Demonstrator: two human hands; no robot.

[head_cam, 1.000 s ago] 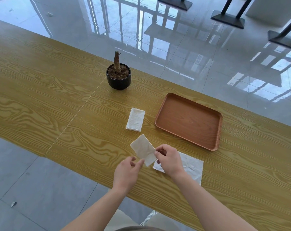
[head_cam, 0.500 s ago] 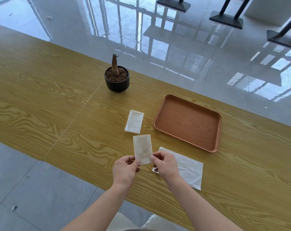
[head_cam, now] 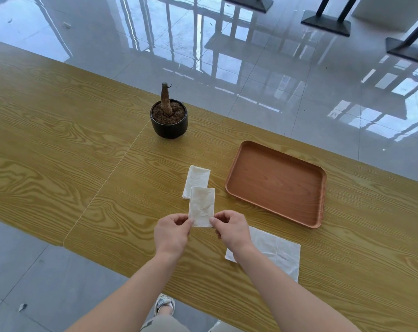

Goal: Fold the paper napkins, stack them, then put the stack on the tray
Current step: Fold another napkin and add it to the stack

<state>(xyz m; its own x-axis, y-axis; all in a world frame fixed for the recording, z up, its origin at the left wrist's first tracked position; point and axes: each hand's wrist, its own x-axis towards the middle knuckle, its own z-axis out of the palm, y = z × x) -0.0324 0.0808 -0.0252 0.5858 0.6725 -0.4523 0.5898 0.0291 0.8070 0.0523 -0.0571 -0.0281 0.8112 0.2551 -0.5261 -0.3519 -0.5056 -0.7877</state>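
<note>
A folded white napkin (head_cam: pixel 202 206) is held above the wooden table (head_cam: pixel 83 164), its far end overlapping the near end of another folded napkin (head_cam: pixel 196 178) that lies flat. My left hand (head_cam: pixel 171 233) pinches its near left corner and my right hand (head_cam: pixel 232 227) pinches its near right corner. An unfolded napkin (head_cam: pixel 277 252) lies flat by the table's near edge, partly under my right wrist. The brown tray (head_cam: pixel 275 183) sits to the right with nothing on it.
A black pot (head_cam: pixel 169 119) with a bare plant stem stands behind the napkins. A seam (head_cam: pixel 112 173) runs across the tabletop left of my hands. Glossy tiled floor and black table bases lie beyond the far edge.
The held napkin turned from tilted to straight and moved away from me, over the lying folded napkin. Both hands went forward with it.
</note>
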